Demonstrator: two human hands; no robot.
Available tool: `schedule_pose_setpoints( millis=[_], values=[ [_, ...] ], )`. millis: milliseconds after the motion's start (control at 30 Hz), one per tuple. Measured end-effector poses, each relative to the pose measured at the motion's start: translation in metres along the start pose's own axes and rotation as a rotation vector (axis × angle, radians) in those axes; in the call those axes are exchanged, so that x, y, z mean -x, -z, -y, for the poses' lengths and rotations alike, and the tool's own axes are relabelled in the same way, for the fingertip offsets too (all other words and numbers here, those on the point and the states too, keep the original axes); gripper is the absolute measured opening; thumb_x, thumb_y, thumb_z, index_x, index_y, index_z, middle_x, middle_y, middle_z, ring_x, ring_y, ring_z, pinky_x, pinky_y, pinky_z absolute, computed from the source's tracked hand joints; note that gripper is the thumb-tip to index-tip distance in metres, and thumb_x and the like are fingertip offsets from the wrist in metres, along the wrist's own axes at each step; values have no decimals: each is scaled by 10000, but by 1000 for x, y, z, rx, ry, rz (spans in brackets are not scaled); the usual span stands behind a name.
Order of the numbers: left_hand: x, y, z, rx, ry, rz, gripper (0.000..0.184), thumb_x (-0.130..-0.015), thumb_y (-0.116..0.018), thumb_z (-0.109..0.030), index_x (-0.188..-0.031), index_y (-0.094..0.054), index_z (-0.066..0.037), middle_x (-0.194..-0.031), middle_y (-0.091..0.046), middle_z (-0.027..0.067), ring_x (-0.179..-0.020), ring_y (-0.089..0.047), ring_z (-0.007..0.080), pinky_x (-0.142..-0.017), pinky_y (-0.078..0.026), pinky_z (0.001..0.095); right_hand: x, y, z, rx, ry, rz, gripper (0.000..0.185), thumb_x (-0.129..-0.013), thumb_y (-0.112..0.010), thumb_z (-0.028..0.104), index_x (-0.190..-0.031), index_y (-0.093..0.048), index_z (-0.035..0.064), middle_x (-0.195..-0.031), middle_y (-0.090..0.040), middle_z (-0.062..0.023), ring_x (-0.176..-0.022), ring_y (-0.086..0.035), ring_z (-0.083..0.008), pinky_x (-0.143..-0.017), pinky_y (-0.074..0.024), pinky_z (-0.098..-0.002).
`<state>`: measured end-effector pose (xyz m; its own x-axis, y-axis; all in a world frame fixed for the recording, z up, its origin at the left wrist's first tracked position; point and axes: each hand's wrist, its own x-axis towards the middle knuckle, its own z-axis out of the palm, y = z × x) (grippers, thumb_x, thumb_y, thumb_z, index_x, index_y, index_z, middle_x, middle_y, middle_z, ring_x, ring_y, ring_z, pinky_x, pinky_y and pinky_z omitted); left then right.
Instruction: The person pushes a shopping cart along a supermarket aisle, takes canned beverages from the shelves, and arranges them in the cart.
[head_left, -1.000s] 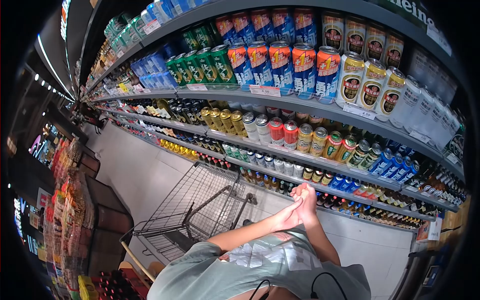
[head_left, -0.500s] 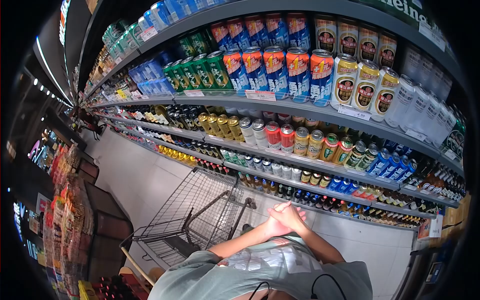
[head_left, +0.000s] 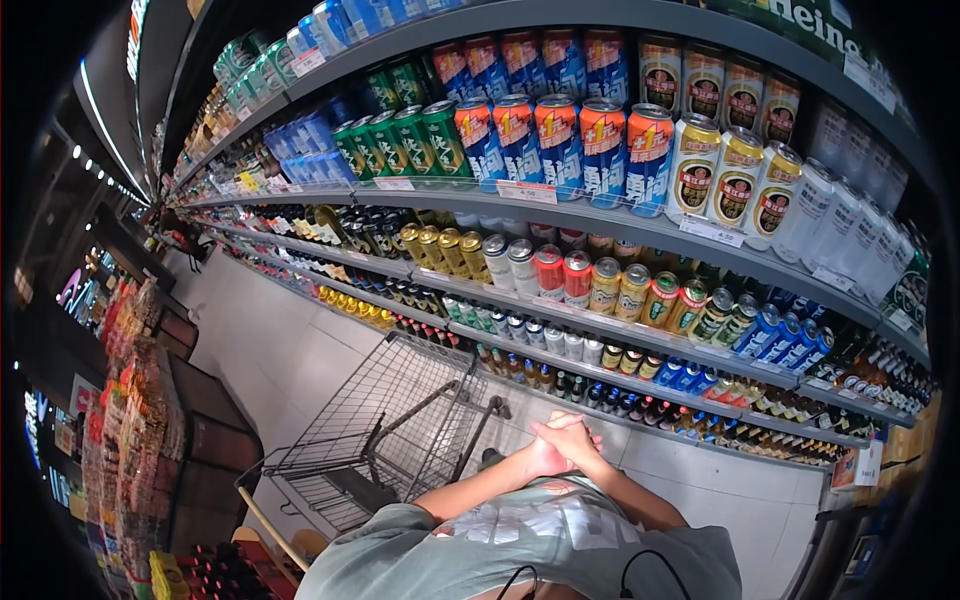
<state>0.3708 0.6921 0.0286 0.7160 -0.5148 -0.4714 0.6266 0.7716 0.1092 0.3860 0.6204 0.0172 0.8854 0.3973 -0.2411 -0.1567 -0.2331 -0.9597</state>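
Observation:
My left hand and my right hand are clasped together in front of my shirt. The right hand lies over the left, with its fingers folded across it; part of the left hand's fingers is hidden beneath. No object shows in either hand. Close by on the left stands a wire shopping cart. Beyond my hands rise shelves of drink cans, with orange-and-blue cans and white-and-gold cans on the upper shelf.
Green cans stand farther left, and red cans occupy a lower shelf. Dark display bins with packaged goods line the aisle's left side. Pale floor tiles run between bins and shelves. A white sign stands at right.
The view has shifted slightly, so the upper cans sit a little farther right and lower. My clasped hands have moved slightly, and their fingers look more folded over each other.

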Motion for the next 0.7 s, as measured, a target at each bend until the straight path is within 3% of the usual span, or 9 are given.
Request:
schedule_pose_setpoints(
  millis=[200,300,400,533,700],
  values=[
    [-5,6,-1,-26,42,23,360,-833,-715,-410,-953,-574,-100,-933,-602,83,-915,-590,264,-867,-475,415,8,32,20,-1,362,208,217,-792,-691,145,-969,-685,19,-884,-700,-94,-840,-654,-198,-803,-515,-325],
    [-6,11,-2,-41,69,39,353,-838,-713,-396,-966,-579,-95,-946,-608,84,-927,-596,261,-880,-478,412,11,47,56,-159,543,373,213,-771,-662,119,-945,-682,-2,-913,-713,-114,-894,-676,-212,-806,-532,-336],
    [-8,18,-5,-54,94,62,346,-842,-711,-382,-980,-584,-91,-959,-613,86,-939,-603,257,-892,-481,409,6,56,49,-196,511,450,233,-776,-659,122,-960,-676,-20,-945,-723,-122,-930,-691,-228,-829,-536,-340],
    [-11,24,-7,-68,110,102,337,-848,-708,-363,-997,-591,-84,-976,-621,88,-954,-611,253,-909,-485,405,6,53,45,-242,550,354,115,-770,-676,66,-851,-619,6,-873,-693,-111,-852,-686,-215,-778,-553,-355],
    [-13,33,-9,-75,119,140,328,-856,-705,-340,-1020,-599,-77,-997,-630,91,-974,-622,248,-931,-490,399,13,45,57,-131,449,191,158,-753,-732,101,-782,-595,31,-762,-641,-59,-731,-617,-148,-664,-494,-316]
  ],
)
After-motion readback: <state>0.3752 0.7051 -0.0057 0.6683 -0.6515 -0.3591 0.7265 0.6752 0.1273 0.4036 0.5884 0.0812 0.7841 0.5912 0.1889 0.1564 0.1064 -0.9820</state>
